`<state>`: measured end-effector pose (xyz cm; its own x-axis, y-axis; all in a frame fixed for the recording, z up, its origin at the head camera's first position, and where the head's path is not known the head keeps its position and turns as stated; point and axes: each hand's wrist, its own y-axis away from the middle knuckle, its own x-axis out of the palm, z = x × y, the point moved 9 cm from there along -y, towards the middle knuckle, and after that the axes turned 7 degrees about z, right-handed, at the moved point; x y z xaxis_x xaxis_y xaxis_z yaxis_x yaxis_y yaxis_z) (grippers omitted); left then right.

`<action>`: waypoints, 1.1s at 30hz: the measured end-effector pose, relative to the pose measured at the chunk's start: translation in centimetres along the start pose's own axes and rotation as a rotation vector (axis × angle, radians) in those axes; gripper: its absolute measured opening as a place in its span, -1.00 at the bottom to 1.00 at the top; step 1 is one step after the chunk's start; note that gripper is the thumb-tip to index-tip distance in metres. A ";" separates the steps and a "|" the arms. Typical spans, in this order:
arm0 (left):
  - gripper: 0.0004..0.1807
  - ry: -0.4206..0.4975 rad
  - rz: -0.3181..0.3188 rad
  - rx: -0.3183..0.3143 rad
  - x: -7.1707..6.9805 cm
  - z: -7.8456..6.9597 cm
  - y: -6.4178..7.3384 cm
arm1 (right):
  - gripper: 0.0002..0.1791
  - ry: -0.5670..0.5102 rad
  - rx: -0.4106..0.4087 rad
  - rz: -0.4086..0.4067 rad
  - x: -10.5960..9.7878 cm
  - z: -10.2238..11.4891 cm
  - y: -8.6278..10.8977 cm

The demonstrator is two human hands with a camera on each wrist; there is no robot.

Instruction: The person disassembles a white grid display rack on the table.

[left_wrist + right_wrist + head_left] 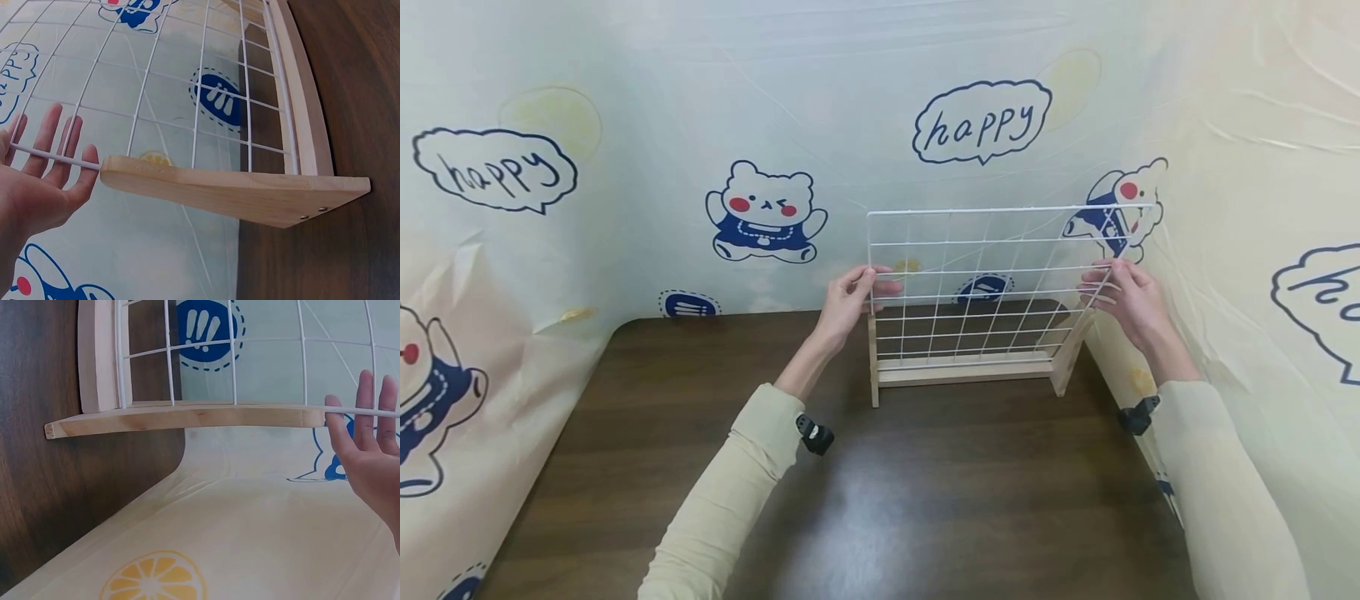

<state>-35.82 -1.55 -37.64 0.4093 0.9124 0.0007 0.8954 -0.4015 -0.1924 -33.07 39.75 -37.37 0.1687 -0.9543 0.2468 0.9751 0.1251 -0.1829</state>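
Note:
A white wire grid panel [1011,209] stands upright in a pale wooden stand with a crossbar [966,372] and two side legs. My left hand [844,307] holds the grid's left edge wire, thumb on the near side and fingers behind, just above the left wooden leg [212,190]. On the opposite edge, my right hand [1138,310] holds the side wire in the same way, above the right leg [187,417]. Two screw heads show on the left leg's outer face in the left wrist view. The right thumb is hidden in the right wrist view.
The stand rests near the back right of a dark wooden table [700,467]. Pale printed cloth [865,100] with bears and "happy" bubbles hangs behind the table and along both sides. Each sleeve cuff has a small black device [815,435] by it.

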 end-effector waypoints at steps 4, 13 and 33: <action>-0.63 0.005 0.017 -0.002 0.0 0.1 -0.1 | -0.67 0.017 0.003 -0.021 -0.1 0.0 0.1; -0.60 0.005 0.043 -0.018 0.0 0.1 -0.2 | -0.65 0.004 0.003 -0.033 -0.2 0.0 0.3; -0.65 -0.035 -0.111 0.066 0.4 -1.5 1.2 | -0.62 0.068 -0.009 -0.086 0.2 1.0 1.0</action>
<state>-34.37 -1.80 -36.43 0.3010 0.9536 -0.0083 0.9209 -0.2929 -0.2572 -31.90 39.94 -36.59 0.0739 -0.9777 0.1965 0.9843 0.0398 -0.1721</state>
